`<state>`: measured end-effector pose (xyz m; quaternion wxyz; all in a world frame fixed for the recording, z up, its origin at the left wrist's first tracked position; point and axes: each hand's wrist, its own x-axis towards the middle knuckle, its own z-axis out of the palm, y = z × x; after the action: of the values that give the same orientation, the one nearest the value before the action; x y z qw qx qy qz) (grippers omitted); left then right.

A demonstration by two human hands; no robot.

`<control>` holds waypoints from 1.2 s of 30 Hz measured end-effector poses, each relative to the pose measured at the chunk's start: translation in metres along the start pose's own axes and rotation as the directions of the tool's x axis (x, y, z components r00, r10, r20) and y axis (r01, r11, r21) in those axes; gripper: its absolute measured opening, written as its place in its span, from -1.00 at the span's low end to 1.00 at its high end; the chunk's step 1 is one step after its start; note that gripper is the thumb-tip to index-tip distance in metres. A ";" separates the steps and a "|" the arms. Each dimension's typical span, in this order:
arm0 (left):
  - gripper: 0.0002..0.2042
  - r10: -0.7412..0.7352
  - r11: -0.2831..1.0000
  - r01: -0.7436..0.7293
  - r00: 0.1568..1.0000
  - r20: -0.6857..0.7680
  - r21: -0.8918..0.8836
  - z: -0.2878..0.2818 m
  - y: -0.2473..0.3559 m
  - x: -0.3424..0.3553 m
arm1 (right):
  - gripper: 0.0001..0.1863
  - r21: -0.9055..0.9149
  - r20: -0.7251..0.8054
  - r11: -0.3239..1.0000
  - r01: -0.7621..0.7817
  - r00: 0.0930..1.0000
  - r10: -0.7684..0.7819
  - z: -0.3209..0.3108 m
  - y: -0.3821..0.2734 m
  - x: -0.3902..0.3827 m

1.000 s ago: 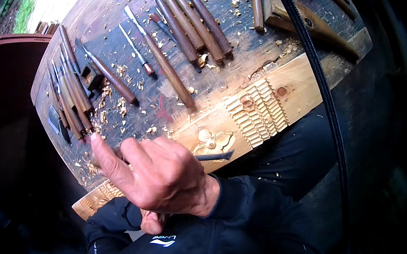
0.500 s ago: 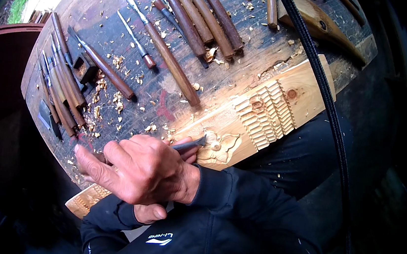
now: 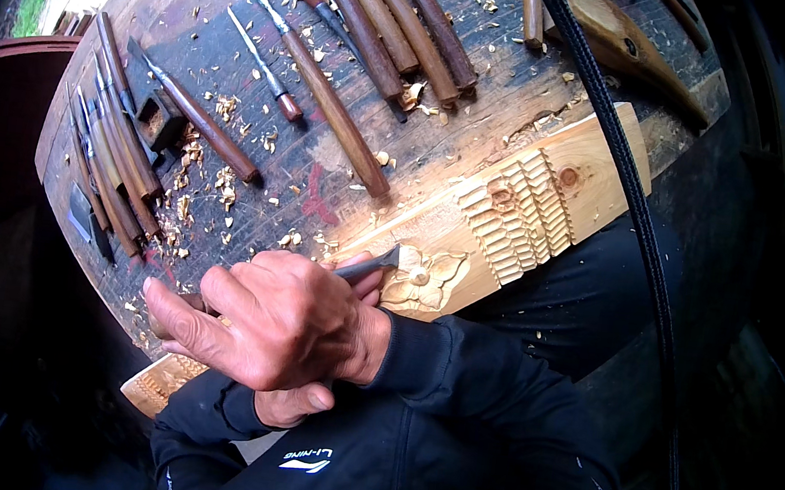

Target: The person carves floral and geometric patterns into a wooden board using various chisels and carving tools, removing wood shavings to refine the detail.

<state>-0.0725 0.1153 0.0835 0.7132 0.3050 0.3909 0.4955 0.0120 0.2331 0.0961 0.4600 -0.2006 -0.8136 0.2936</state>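
Observation:
A long wooden board [image 3: 601, 176] lies slantwise along the table's near edge, with a carved flower [image 3: 427, 282] in relief and rows of carved notches [image 3: 515, 215]. My right hand [image 3: 279, 324] is wrapped round a chisel [image 3: 371, 267], whose wooden handle end shows past the knuckles. The metal blade points right, its tip at the flower's left petals. Crossing beneath the right wrist is my left hand [image 3: 294, 405]; its fingertips close on the blade near the board, while the right hand hides its middle.
Several chisels [image 3: 124, 159] lie bunched at the left, and more wooden-handled chisels [image 3: 386, 29] lie at the back. A wooden mallet-like piece [image 3: 615, 39] rests at the far right. Wood shavings [image 3: 227, 185] litter the dark table [image 3: 261, 217]. A black cord [image 3: 626, 164] hangs across the right.
The chisel tip has shifted slightly up against the flower's left petals. Both hands keep their grip, and the whole view has shifted a little.

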 end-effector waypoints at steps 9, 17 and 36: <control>0.38 -0.086 0.995 0.076 0.979 -0.187 -0.060 0.021 0.013 0.005 | -0.27 0.001 0.002 1.000 0.030 1.000 -0.030 -0.002 0.000 0.001; 0.42 -0.070 0.997 0.072 0.987 -0.142 0.011 0.010 0.007 0.002 | -0.36 0.008 -0.057 1.000 -0.008 0.998 0.008 0.002 0.000 0.002; 0.45 -0.174 0.985 0.174 0.978 -0.112 -0.008 0.005 0.014 0.000 | -0.31 -0.008 0.014 0.999 0.033 0.999 -0.033 0.000 0.003 0.002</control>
<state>-0.0745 0.1198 0.0976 0.7304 0.2422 0.4560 0.4471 0.0114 0.2366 0.0959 0.4583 -0.1871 -0.8212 0.2841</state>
